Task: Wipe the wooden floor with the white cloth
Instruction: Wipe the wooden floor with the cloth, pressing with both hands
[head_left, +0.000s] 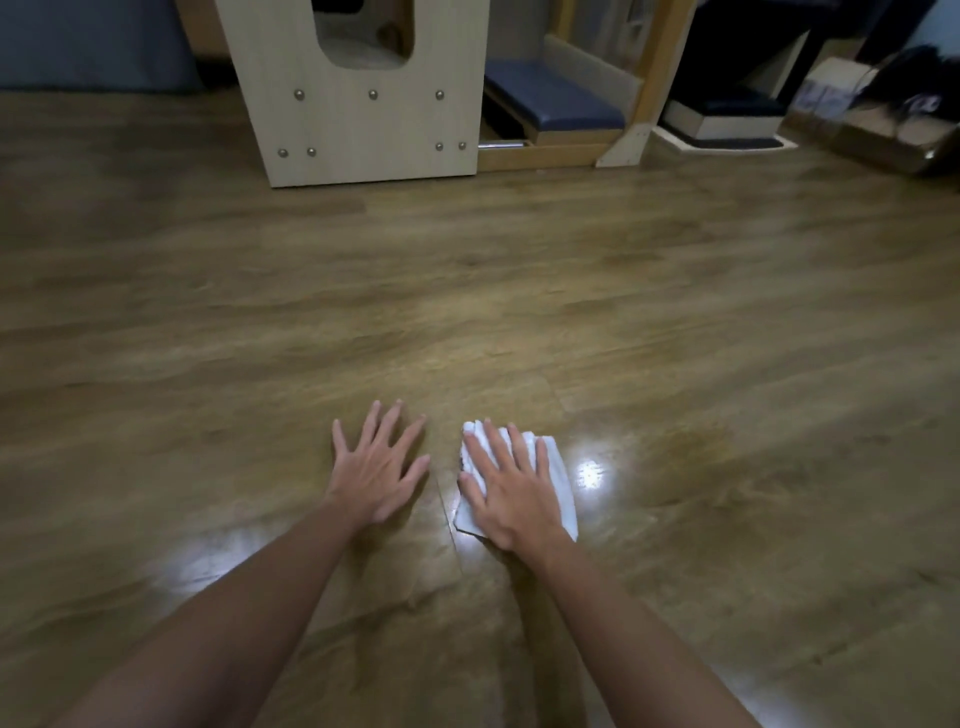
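- Hands lie flat on the wooden floor (519, 291), both arms reaching forward from the bottom edge of the head view.
- The right hand (511, 491) presses down on the white cloth (558, 475) with straight, slightly spread fingers; the palm covers the cloth's left and near part, and nothing is gripped.
- The white cloth is folded into a rough rectangle and lies on the floor just beside the left hand, apart from it by a narrow strip of bare boards. Its right side and its far left corner show from under the hand.
- The left hand (382, 467) rests on the bare floor, fingers straight and spread wide, and it holds nothing.
- A bright reflection (589, 473) of light shines on the floor just to the right of the cloth, and a wider pale one lies near the left forearm.
- Far ahead stands a light wooden panel (363, 119) with round metal bolts and a cut-out opening at the top.
- To the right of this panel lies a low wooden frame with a dark blue pad (553, 101).
- At the far right edge is what looks like a cardboard box (878, 140) with dark things on it, but this corner is too blurred to tell more.
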